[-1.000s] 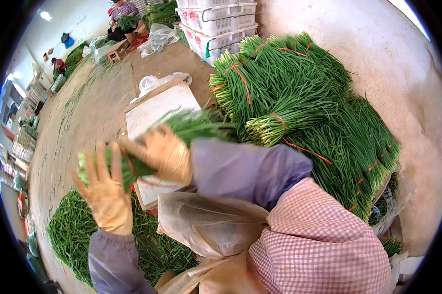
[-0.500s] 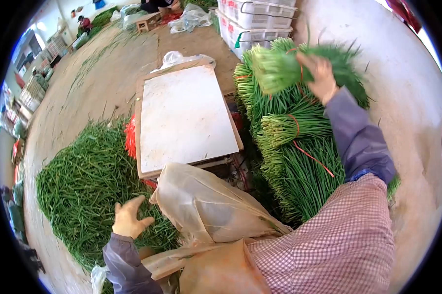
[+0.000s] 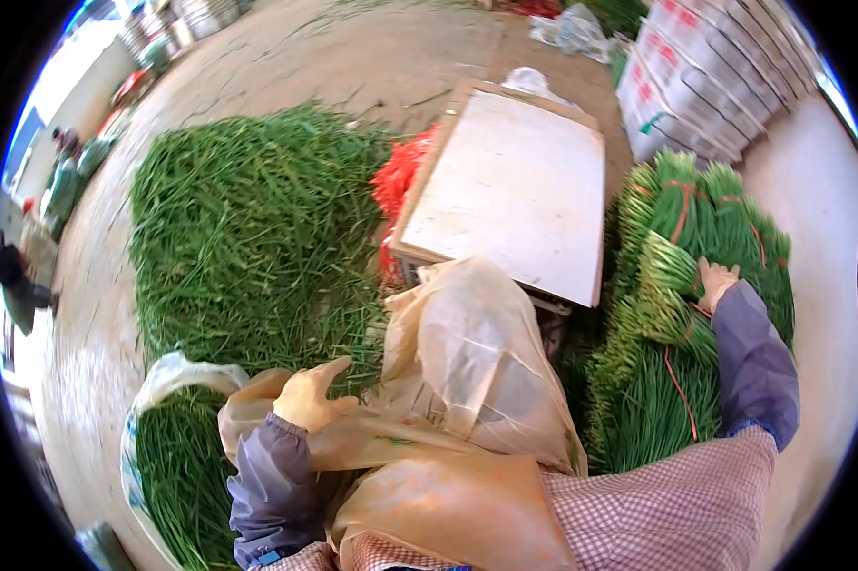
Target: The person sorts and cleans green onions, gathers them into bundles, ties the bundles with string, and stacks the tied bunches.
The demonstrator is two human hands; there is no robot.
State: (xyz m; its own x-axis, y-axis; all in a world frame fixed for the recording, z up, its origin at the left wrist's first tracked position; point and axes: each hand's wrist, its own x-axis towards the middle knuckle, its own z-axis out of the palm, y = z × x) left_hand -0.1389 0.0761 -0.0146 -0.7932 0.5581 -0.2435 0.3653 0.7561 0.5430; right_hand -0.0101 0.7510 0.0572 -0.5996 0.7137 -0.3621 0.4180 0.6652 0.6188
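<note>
My right hand (image 3: pixel 717 283) is closed on the side of a bundle of garlic chives (image 3: pixel 669 264), which lies on top of a stack of similar bundles; some of the fingers are hidden behind the leaves. Red bands tie the stacked chive bundles (image 3: pixel 684 205), and their pale cut ends face left. My left hand (image 3: pixel 307 398), which looks gloved, hovers empty over my lap with thumb and fingers apart. Below it, a translucent tan plastic apron (image 3: pixel 467 352) covers my knees.
Before me stands a low table with a white board (image 3: pixel 510 190); red strips (image 3: pixel 405 176) hang at its left. Loose chives (image 3: pixel 248 228) are heaped on the floor to the left, beside a plastic bag of greens (image 3: pixel 186 466). White crates (image 3: pixel 700 81) are stacked behind the bundles.
My right hand has lowered the raised chive bundle onto the stack. My left hand has moved from beside the loose heap to above my lap. The view has turned left and down.
</note>
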